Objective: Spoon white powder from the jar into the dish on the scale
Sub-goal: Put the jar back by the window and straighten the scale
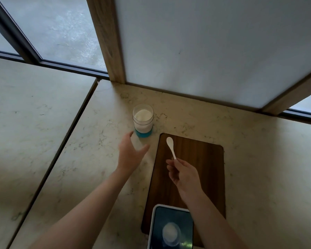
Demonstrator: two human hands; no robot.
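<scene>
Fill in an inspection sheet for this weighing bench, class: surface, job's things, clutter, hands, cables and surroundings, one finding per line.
Surface: pale marbled stone counter with a dark wooden board lying on it.
Job's things: clear glass jar with a blue base, open and nearly full of white powder, stands on the counter beyond the board; white plastic spoon looks empty; blue-topped scale carries a clear dish holding some powder.
Clutter: nothing seen.
Hands: left hand open, reaching toward the jar, not touching it; right hand pinches the spoon's handle above the board.
Cables: nothing seen.
Surroundings: wooden-framed frosted panel behind; dark-framed window at left.
</scene>
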